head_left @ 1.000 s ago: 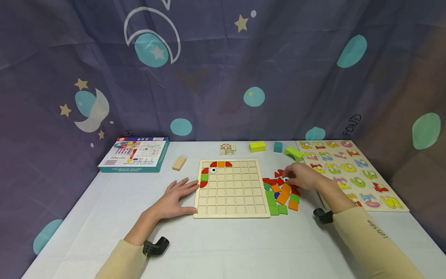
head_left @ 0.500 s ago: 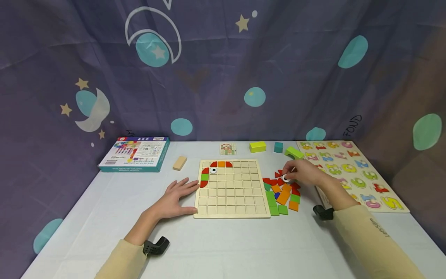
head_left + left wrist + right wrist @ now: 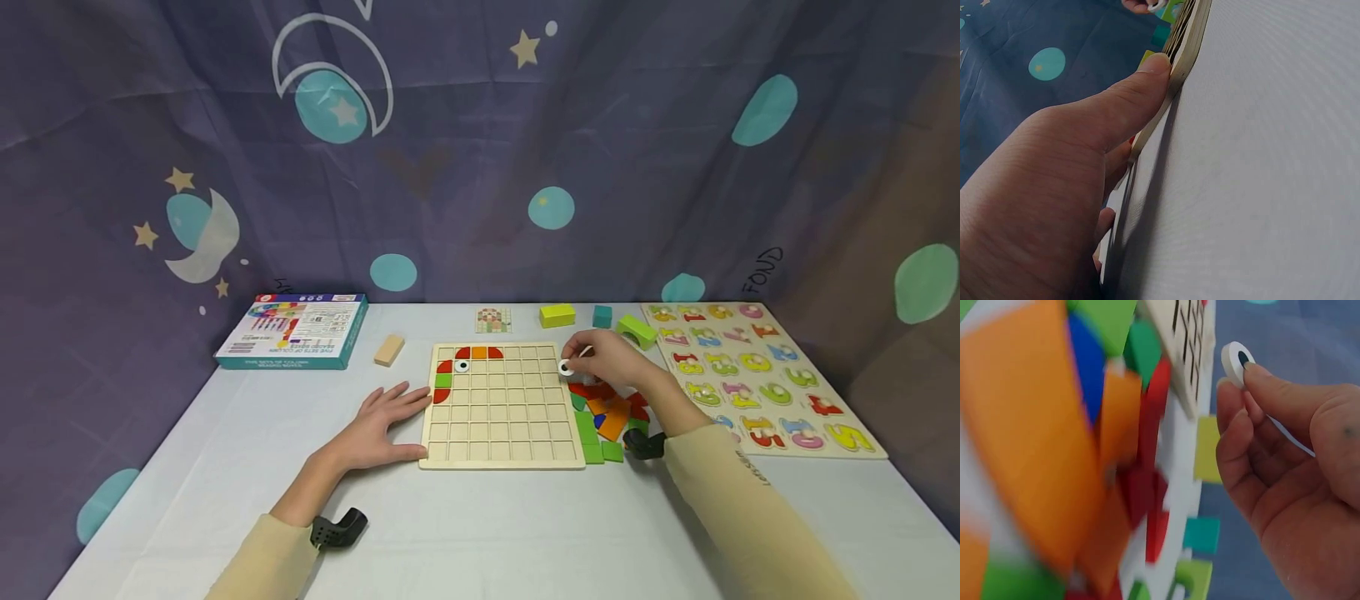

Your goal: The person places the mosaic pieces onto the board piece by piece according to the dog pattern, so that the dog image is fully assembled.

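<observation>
My right hand [image 3: 609,360] pinches a round white eye piece [image 3: 1233,365] with a dark centre between thumb and fingers. It is held up over the right edge of the wooden grid board [image 3: 499,428]. My left hand [image 3: 378,432] lies with fingers extended against the board's left edge; in the left wrist view its thumb [image 3: 1141,84] touches the rim. In the board's upper left sit red curved pieces [image 3: 442,396], an orange square [image 3: 479,353], a green square [image 3: 443,380] and another eye piece [image 3: 462,366].
Loose orange, green, red and blue pieces [image 3: 587,427] lie right of the board. Behind it are a pattern card [image 3: 493,320], a yellow block [image 3: 557,316], a teal cube [image 3: 602,317] and a green arch [image 3: 637,331]. A number puzzle [image 3: 795,425], wooden block [image 3: 389,350] and box [image 3: 300,333] flank it.
My right hand has lifted the eye piece from the loose pile and carried it left and up to the board's right edge. The left hand stays in place.
</observation>
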A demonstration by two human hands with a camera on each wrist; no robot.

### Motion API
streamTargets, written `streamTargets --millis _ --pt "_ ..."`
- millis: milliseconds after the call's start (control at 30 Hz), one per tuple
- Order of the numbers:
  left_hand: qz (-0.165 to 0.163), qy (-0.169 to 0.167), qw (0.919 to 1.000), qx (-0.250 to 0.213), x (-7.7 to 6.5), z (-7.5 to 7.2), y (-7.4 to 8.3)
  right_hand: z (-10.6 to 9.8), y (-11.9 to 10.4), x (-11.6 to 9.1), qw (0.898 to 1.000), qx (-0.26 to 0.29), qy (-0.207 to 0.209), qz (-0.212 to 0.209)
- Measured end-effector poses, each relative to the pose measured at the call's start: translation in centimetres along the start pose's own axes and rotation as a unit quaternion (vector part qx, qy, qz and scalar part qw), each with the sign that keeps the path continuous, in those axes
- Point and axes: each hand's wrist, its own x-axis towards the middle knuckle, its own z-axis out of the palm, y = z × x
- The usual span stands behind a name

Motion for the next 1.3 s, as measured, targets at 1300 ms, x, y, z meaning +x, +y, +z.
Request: streamTargets --millis 1300 --pt "-0.008 -0.005 1.0000 0.000 0.1 0.0 0.1 7.3 -5.5 6.1 0.999 -0.036 0.021 -0.017"
